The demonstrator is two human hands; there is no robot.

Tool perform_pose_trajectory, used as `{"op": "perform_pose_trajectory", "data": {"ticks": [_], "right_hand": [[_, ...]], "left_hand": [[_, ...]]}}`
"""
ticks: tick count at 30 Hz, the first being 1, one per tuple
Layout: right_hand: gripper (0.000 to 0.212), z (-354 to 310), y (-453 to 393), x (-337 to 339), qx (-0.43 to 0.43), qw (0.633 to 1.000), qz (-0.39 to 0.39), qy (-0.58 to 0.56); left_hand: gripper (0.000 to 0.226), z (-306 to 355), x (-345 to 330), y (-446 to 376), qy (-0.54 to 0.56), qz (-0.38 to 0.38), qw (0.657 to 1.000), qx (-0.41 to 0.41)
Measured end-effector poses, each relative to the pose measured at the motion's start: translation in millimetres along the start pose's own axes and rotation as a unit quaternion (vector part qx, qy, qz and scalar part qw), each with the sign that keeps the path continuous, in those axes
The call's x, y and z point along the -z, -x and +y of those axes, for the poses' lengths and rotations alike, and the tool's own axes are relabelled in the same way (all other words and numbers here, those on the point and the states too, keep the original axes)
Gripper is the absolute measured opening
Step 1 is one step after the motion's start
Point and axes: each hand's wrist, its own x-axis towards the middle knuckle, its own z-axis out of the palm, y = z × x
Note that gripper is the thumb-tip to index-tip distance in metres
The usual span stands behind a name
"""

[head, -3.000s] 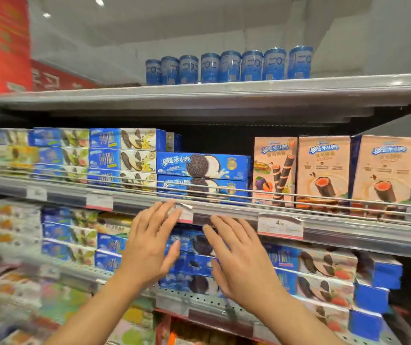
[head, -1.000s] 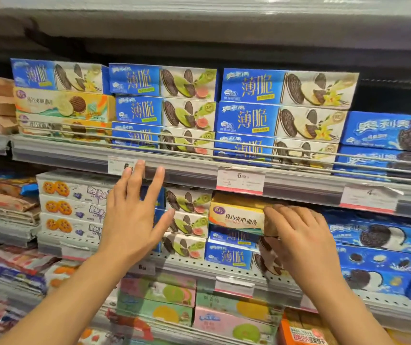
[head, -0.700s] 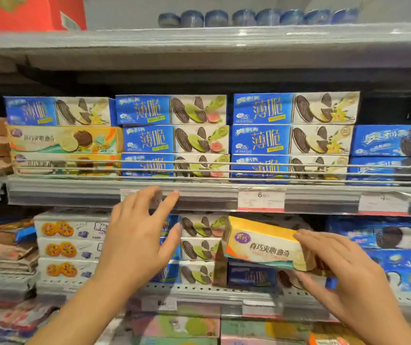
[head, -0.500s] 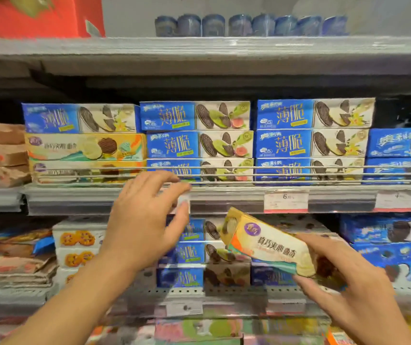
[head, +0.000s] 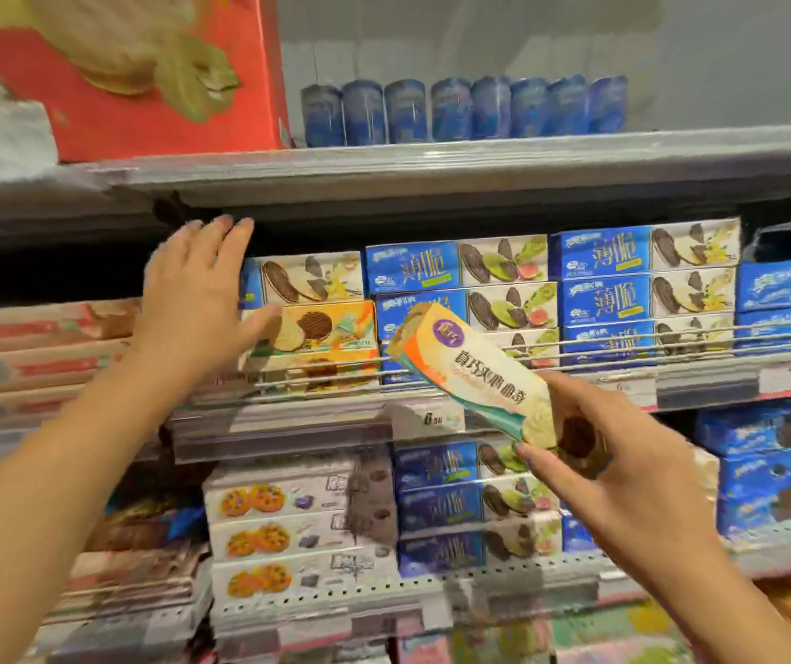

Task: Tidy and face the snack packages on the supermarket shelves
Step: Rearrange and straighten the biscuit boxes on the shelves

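Right hand [head: 623, 472] clamps 1 yellow box [head: 475, 376] by its lower end, tilted toward 10 o'clock before the shelf rail [head: 623, 345]; left hand [head: 197, 299], fingers apart, touches stacked boxes [head: 321, 328]; judged light, stiff, crushable, best gripped mid-length.

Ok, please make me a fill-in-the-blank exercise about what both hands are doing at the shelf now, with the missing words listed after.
1. The right hand holds a tilted yellow cookie box by its ____ end.
2. The left hand reaches toward the stack with its fingers ____.
3. A matching yellow box lies under a ____ box on the wire-railed shelf.

Missing words: lower; straight; blue
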Motion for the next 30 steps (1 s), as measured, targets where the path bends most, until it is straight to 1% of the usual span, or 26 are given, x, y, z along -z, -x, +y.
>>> {"op": "perform_pose_trajectory", "data": {"ticks": [2,3,6,9,12,15,19,22,26,28,30], "right_hand": [[0.061,-10,-12,0,0.006,1.0,0.007,0.017],[0.061,-14,-16,0,0.011,1.0,0.008,0.021],[0.058,-20,-27,1,0.026,0.999,0.003,0.025],[0.06,-22,-33,4,0.032,0.999,0.004,0.021],[0.063,-21,-36,9,0.031,0.999,-0.006,0.014],[0.063,-17,-39,12,0.041,0.999,-0.007,0.024],[0.063,-9,-47,15,0.05,0.998,-0.007,0.024],[0.063,-5,-53,14,0.075,0.997,0.001,0.031],[0.057,-5,-63,4,0.136,0.986,0.021,0.089],[0.054,-11,-72,-5,0.177,0.976,0.057,0.117],[0.05,-22,-83,-16,0.222,0.959,0.092,0.149]], "left_hand": [[0.103,-9,-2,-8,-0.005,-0.028,1.0,0.005],[0.102,-11,-3,-9,-0.009,-0.038,0.999,0.009],[0.09,-14,-5,-6,-0.015,-0.048,0.999,0.012],[0.082,-14,-4,-4,-0.011,-0.037,0.999,0.006],[0.081,-12,0,-7,-0.027,-0.026,0.999,-0.005],[0.081,-8,11,-12,-0.03,-0.042,0.999,-0.008],[0.075,-8,33,-8,-0.079,-0.031,0.996,-0.034],[0.07,-12,51,8,-0.105,-0.007,0.994,-0.032],[0.067,-20,77,48,-0.046,0.041,0.998,0.021],[0.065,-24,86,77,0.039,0.05,0.996,0.063],[0.056,-27,95,107,0.142,0.056,0.983,0.107]]}}
